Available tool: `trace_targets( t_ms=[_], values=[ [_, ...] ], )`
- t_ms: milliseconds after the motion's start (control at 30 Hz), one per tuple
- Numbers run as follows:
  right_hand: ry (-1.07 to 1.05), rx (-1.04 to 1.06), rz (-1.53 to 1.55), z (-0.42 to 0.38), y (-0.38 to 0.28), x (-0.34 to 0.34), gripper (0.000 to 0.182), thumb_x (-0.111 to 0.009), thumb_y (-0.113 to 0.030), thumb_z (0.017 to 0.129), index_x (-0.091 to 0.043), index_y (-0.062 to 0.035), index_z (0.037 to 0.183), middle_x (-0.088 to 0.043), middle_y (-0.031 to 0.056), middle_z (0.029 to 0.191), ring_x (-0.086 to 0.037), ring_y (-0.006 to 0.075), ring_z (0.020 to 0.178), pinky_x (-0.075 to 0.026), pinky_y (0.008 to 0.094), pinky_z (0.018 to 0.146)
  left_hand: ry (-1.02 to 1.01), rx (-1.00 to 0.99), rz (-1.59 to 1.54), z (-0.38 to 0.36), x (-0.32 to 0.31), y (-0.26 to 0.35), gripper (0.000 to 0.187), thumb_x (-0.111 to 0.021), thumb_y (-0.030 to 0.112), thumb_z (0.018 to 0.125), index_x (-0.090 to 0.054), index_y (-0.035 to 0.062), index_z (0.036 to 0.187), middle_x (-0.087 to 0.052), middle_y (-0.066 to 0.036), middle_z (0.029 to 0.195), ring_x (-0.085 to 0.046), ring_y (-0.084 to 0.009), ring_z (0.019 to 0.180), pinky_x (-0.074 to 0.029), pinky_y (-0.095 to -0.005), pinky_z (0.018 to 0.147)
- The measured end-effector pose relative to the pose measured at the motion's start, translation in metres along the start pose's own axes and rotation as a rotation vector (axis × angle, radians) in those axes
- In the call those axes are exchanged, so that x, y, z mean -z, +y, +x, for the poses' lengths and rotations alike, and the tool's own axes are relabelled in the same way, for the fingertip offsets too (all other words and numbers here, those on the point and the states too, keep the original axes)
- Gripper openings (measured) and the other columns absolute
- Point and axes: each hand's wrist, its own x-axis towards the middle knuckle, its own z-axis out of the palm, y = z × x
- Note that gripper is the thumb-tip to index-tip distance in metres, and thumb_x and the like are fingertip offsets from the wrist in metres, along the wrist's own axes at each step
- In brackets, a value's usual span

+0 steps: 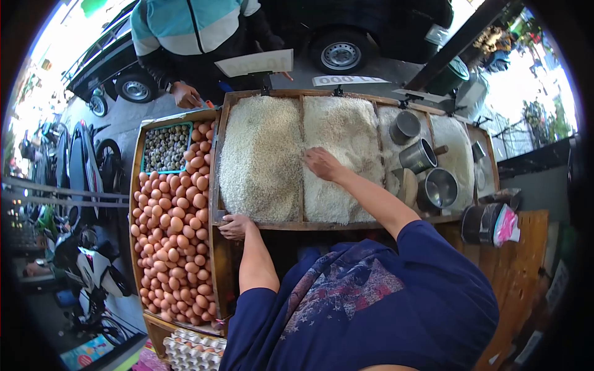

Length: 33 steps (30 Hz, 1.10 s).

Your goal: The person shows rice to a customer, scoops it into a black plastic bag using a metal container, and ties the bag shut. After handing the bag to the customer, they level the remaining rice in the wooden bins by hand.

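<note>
White rice (263,167) under right hand (323,164), outdoors.

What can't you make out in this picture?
All in the head view:
- Whether the right hand pinches any grains: too small to tell.
- The other person's head: cut off by the top edge.
- The egg trays' lower part: cut off by the bottom edge.
- The left sign's full writing: blurred.

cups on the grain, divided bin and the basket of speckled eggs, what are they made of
Cups: metal, likely steel or aluminium; grey, with bright reflections.
Divided bin: wood, by its brown, worn-looking edges; any varnish is unclear.
Basket: probably plastic, from its thin, evenly coloured turquoise rim.
</note>
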Motion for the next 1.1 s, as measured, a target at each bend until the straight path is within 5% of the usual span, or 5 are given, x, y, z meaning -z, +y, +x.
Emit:
trace_targets(
  t_ms=[467,633,833,1000,1100],
  values=[
    [0.454,-0.451,-0.075,-0.102,-0.067,0.041,0.035,-0.057,-0.020,0.086,-0.059,-0.0091,0.119,-0.049,0.0143,0.134,-0.043,0.0317,0.128,-0.030,0.0475,0.108,0.085,-0.054,-0.034,0.010,-0.032,-0.024,0.056,-0.047,0.036,0.091,-0.047,-0.0060,0.128,-0.053,-0.026,0.125,-0.051,-0.0414,0.115,-0.039,-0.0532,0.098],
    [0.184,-0.477,-0.005,-0.162,-0.114,0.017,0.065,-0.057,-0.031,0.089,-0.032,-0.0118,0.146,-0.023,0.0174,0.154,-0.019,0.0354,0.144,-0.017,0.0551,0.114,0.081,-0.081,-0.128,0.009,-0.030,-0.028,0.056,-0.042,0.037,0.096,-0.038,0.0027,0.140,-0.046,-0.029,0.132,-0.050,-0.0450,0.114,-0.039,-0.0557,0.095],
    [0.313,-0.568,0.030,-0.170,-0.067,0.006,0.064,-0.058,-0.031,0.089,-0.035,-0.0073,0.144,-0.017,0.0164,0.157,-0.015,0.0349,0.145,-0.014,0.0566,0.114,-0.266,-1.084,-0.378,-0.050,0.080,-0.017,0.074,-0.042,0.045,0.097,-0.018,-0.0006,0.149,-0.016,-0.029,0.152,-0.014,-0.0423,0.142,-0.012,-0.0548,0.113],
    [0.678,-0.543,-0.023,-0.194,-0.023,0.118,0.033,-0.063,-0.016,0.084,-0.060,-0.0077,0.116,-0.058,0.0174,0.120,-0.052,0.0312,0.116,-0.038,0.0471,0.100,-0.663,-1.520,-0.554,-0.161,0.152,0.042,0.048,-0.053,0.023,0.094,-0.042,-0.0006,0.134,-0.041,-0.028,0.134,-0.039,-0.0391,0.127,-0.031,-0.0493,0.104],
    [0.950,-0.785,0.109,-0.264,0.020,0.173,0.022,-0.062,-0.010,0.083,-0.063,-0.0099,0.105,-0.067,0.0136,0.080,-0.066,0.0308,0.076,-0.052,0.0424,0.073,-1.053,-1.366,-0.606,-0.215,0.150,0.065,0.025,-0.057,0.016,0.092,-0.057,0.0011,0.112,-0.057,-0.015,0.096,-0.054,-0.0236,0.087,-0.043,-0.0363,0.075]
  ],
)
